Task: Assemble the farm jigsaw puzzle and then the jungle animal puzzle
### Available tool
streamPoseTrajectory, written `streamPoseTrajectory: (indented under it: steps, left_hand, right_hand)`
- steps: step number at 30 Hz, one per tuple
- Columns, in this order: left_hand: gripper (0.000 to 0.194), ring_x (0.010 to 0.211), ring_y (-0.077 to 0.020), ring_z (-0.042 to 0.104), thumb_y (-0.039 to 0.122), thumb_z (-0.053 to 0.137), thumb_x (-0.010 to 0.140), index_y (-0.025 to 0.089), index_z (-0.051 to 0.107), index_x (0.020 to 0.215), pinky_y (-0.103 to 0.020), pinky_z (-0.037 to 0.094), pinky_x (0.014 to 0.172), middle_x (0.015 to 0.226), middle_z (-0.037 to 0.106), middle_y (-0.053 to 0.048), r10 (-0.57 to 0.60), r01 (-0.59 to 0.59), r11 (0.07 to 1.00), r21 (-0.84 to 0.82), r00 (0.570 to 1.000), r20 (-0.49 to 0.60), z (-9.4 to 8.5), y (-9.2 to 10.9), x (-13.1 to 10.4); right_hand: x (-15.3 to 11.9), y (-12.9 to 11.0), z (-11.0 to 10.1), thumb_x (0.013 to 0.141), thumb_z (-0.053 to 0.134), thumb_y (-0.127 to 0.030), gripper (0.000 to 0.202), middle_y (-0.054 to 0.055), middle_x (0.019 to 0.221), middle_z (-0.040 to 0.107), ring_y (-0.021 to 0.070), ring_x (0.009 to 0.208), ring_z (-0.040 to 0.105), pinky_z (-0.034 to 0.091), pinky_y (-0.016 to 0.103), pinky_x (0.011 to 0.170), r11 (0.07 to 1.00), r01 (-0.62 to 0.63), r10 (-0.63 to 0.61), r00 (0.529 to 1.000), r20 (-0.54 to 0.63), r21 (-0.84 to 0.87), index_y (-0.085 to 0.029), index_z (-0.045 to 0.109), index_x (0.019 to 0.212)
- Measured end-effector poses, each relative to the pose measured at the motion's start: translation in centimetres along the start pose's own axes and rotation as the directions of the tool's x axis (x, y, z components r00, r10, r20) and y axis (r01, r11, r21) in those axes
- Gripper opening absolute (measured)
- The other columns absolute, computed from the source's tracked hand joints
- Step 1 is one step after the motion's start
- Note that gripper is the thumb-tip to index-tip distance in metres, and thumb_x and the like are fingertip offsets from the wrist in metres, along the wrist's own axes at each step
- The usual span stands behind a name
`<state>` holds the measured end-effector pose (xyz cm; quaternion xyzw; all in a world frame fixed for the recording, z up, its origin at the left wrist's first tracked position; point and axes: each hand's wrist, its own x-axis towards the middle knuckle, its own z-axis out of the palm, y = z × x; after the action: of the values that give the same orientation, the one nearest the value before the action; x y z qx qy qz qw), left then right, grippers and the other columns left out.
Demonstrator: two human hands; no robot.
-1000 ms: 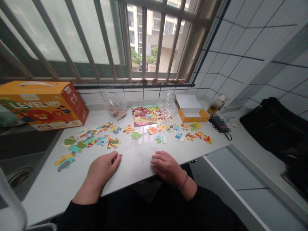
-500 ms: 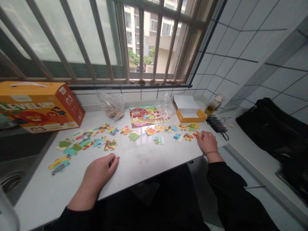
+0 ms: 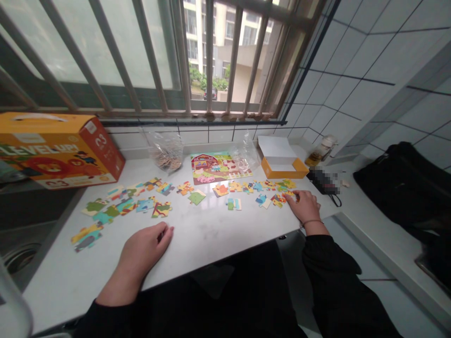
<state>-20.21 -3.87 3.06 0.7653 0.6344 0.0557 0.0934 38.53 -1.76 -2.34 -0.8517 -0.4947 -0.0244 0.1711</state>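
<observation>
R hand (image 3: 303,206): half-curled at R-end puzzle pcs (image 3: 278,200); hold can't be confirmed. L hand (image 3: 145,246): loosely curled on desk (image 3: 206,241); ditto. Fwd of L hand: 1 clear bag (image 3: 162,142) w/ brown pcs (image 3: 170,163). Fwd of R hand: 1 open yellow box (image 3: 287,174), 1 bottle (image 3: 319,152) w/ amber liq.

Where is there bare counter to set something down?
Between the left hand and right hand, nearer than the green piece; also between left forearm and sink. Crowded: farther back, where pieces, board, bag and open box lie.
</observation>
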Motion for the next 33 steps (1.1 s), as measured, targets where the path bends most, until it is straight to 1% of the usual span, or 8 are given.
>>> streamPoseTrajectory:
  steps: [3, 8, 13, 15, 17, 22, 26, 33]
  left_hand:
    - [0.043, 0.072, -0.0249, 0.063, 0.054, 0.036, 0.108, 0.026, 0.053, 0.081, -0.034, 0.031, 0.066, 0.076, 0.068, -0.006, -0.001, 0.001, 1.0, 0.012, 1.0, 0.0, 0.1, 0.0, 0.0]
    - [0.043, 0.074, -0.025, 0.065, 0.054, 0.036, 0.109, 0.026, 0.054, 0.081, -0.034, 0.032, 0.066, 0.078, 0.07, -0.006, 0.004, -0.004, 1.0, 0.011, 1.0, 0.0, 0.2, -0.1, 0.0]
    - [0.042, 0.073, -0.0238, 0.064, 0.054, 0.039, 0.108, 0.025, 0.054, 0.08, -0.033, 0.032, 0.065, 0.077, 0.07, -0.005, 0.0, 0.0, 1.0, -0.004, 1.0, -0.009, 0.2, -0.1, 0.0]
    - [0.042, 0.072, -0.0237, 0.063, 0.054, 0.04, 0.107, 0.025, 0.054, 0.08, -0.033, 0.031, 0.065, 0.077, 0.07, -0.005, 0.003, -0.004, 1.0, -0.014, 1.0, -0.016, 0.2, -0.1, 0.0]
    - [0.042, 0.071, -0.0239, 0.063, 0.054, 0.04, 0.107, 0.025, 0.053, 0.079, -0.033, 0.031, 0.065, 0.077, 0.07, -0.005, 0.004, -0.004, 1.0, -0.023, 1.0, -0.021, 0.2, -0.1, 0.0]
    - [0.042, 0.071, -0.0246, 0.062, 0.055, 0.038, 0.106, 0.026, 0.051, 0.078, -0.034, 0.03, 0.066, 0.075, 0.067, -0.005, -0.007, 0.007, 0.999, -0.032, 1.0, -0.013, -0.1, 0.2, -0.2]
    - [0.043, 0.072, -0.0249, 0.062, 0.055, 0.036, 0.107, 0.026, 0.05, 0.079, -0.034, 0.03, 0.066, 0.075, 0.066, -0.005, -0.003, 0.002, 1.0, -0.026, 1.0, -0.007, -0.1, 0.3, -0.2]
    - [0.043, 0.073, -0.0253, 0.062, 0.056, 0.038, 0.107, 0.026, 0.052, 0.079, -0.034, 0.029, 0.067, 0.076, 0.066, -0.006, -0.003, 0.003, 0.999, -0.038, 1.0, -0.01, 0.3, 0.0, 0.0]
  right_hand:
    - [0.0, 0.1, 0.2, 0.098, 0.062, -0.075, 0.064, 0.018, 0.145, 0.065, 0.0414, 0.135, 0.057, 0.046, 0.061, 0.111, 1.0, 0.004, -0.004, 1.0, -0.004, 0.013, -0.024, 0.072, 0.136]
    - [0.3, 0.6, 0.5, 0.089, 0.068, -0.077, 0.067, 0.02, 0.14, 0.066, 0.0415, 0.132, 0.059, 0.048, 0.058, 0.107, 0.998, -0.013, 0.016, 0.999, -0.042, 0.063, -0.021, 0.068, 0.126]
    - [0.1, 1.0, 0.4, 0.079, 0.073, -0.083, 0.075, 0.016, 0.117, 0.074, 0.0368, 0.11, 0.069, 0.052, 0.049, 0.096, 0.98, -0.045, 0.061, 0.995, -0.074, 0.196, -0.023, 0.059, 0.121]
    - [0.0, 1.2, 0.4, 0.08, 0.073, -0.081, 0.075, 0.014, 0.115, 0.076, 0.0334, 0.102, 0.071, 0.052, 0.044, 0.09, 0.963, -0.037, 0.06, 0.995, -0.078, 0.266, -0.023, 0.057, 0.125]
    - [-0.2, 1.2, 0.4, 0.084, 0.07, -0.074, 0.07, 0.013, 0.114, 0.077, 0.0312, 0.098, 0.073, 0.052, 0.041, 0.085, 0.946, -0.015, 0.047, 0.995, -0.091, 0.325, -0.023, 0.057, 0.13]
    - [-0.4, 1.2, 0.2, 0.093, 0.061, -0.056, 0.054, 0.012, 0.108, 0.08, 0.0283, 0.09, 0.073, 0.054, 0.04, 0.085, 0.912, 0.038, 0.014, 0.992, -0.124, 0.407, -0.021, 0.062, 0.133]
    - [-0.4, 1.1, -0.1, 0.093, 0.06, -0.052, 0.052, 0.012, 0.106, 0.081, 0.0266, 0.082, 0.071, 0.054, 0.04, 0.083, 0.9, 0.029, 0.029, 0.992, -0.125, 0.434, -0.019, 0.066, 0.133]
    - [-0.6, 1.4, 0.0, 0.095, 0.057, -0.053, 0.055, 0.009, 0.104, 0.08, 0.0237, 0.075, 0.069, 0.053, 0.038, 0.077, 0.878, 0.035, 0.034, 0.99, -0.136, 0.477, -0.02, 0.066, 0.138]
